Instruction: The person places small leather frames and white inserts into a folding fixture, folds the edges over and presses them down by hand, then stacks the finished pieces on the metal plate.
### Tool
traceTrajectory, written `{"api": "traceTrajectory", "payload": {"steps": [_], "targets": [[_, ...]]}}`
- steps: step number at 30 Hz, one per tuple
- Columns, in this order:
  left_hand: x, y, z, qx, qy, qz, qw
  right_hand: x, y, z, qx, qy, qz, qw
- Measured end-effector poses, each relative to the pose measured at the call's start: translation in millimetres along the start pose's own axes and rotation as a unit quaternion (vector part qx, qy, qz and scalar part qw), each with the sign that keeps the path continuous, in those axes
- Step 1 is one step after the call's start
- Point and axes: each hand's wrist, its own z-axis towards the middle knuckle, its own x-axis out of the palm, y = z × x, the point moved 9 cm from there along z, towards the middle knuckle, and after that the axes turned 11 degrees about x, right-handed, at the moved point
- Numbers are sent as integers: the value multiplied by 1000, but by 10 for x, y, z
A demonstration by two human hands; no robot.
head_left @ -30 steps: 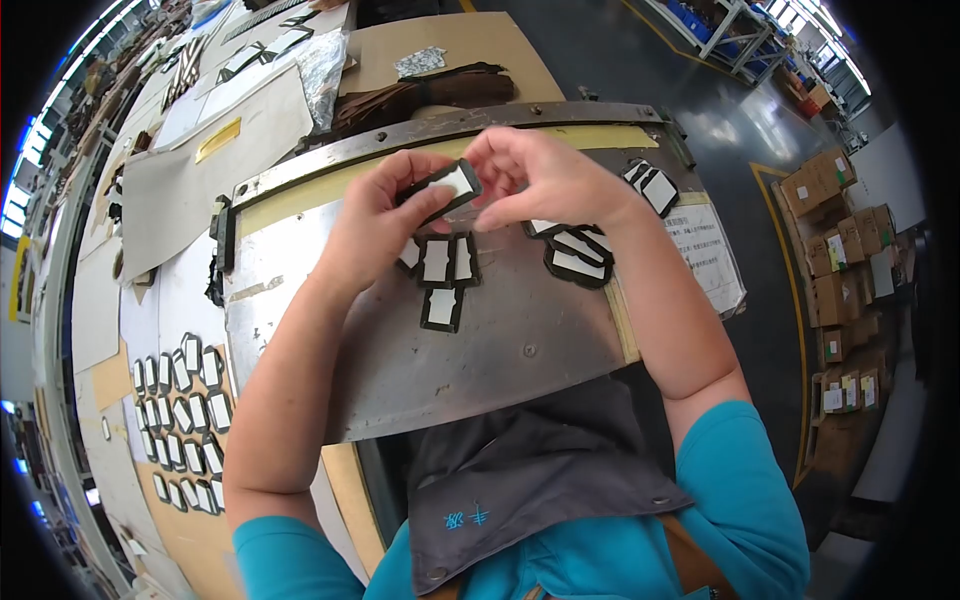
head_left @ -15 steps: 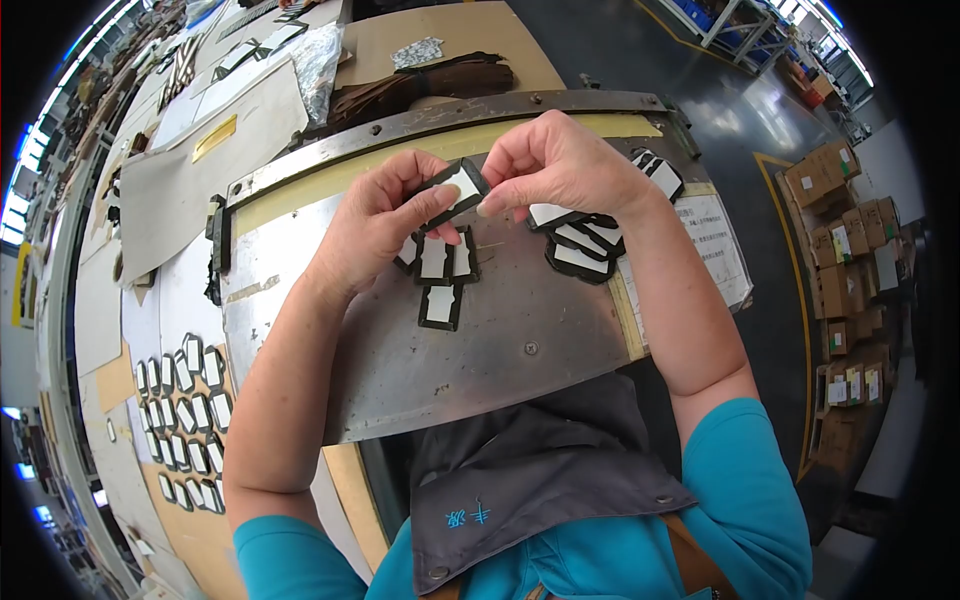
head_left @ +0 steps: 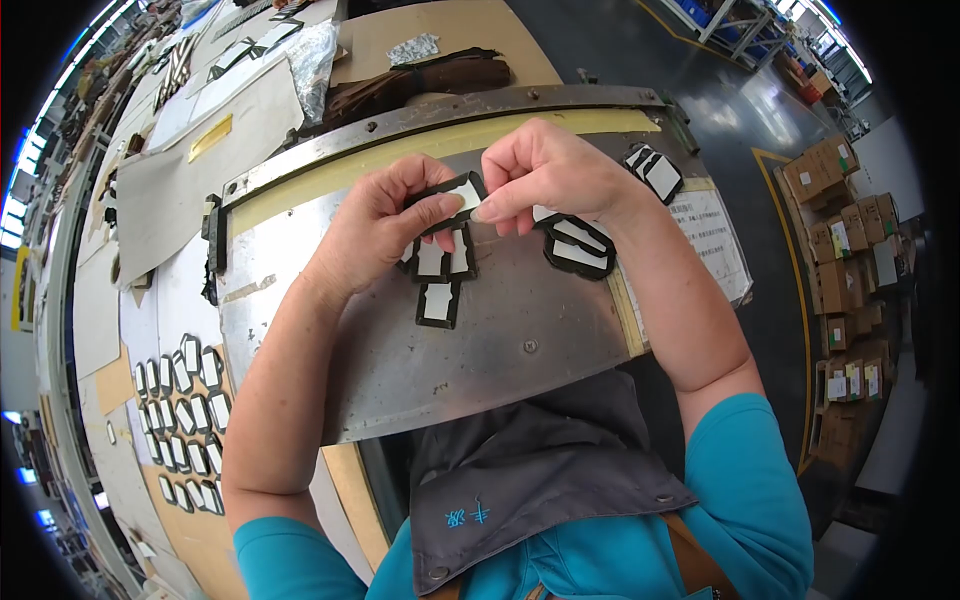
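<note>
L hand (head_left: 412, 212) pinches black-edged white piece (head_left: 466, 194), thumb on white face. R hand (head_left: 530, 180) has thumb + finger pressed together at its R end, prob. pinching edge, hard to see. Piece is up over metal plate (head_left: 450, 370). More pieces (head_left: 437, 303) lie below L hand; dark-edged stack (head_left: 580, 248) near R wrist. Brown bundle (head_left: 420, 85) past plate's far edge.
</note>
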Motion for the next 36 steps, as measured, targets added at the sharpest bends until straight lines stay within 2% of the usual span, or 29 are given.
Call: {"api": "traceTrajectory", "payload": {"steps": [6,8,10,12,13,23,33,35,36], "targets": [[-101,52,14,-9,-38,-33,999,-17,-2,33,-18,-19,-1,1000],[-77,48,2,-10,-35,-32,999,-35,16,-38,4,-11,-15,1000],[-72,70,3,-21,-41,-28,999,-70,-7,6,-23,-16,0,1000],[-52,67,-4,-26,-35,-23,999,-85,-131,127,6,-36,153,988],[-47,67,-9,-31,-30,-18,999,-43,-142,129,20,-61,166,984],[-93,73,-5,-14,-45,27,999,31,-186,186,23,-38,187,981],[-117,83,-31,-10,-112,20,994,16,-161,218,-9,-82,125,989],[-105,82,-35,-14,-115,18,993,-62,-26,143,-76,-206,-13,976],[-115,94,-48,-17,-124,13,992,-36,-77,165,-72,-209,-12,975]]}}
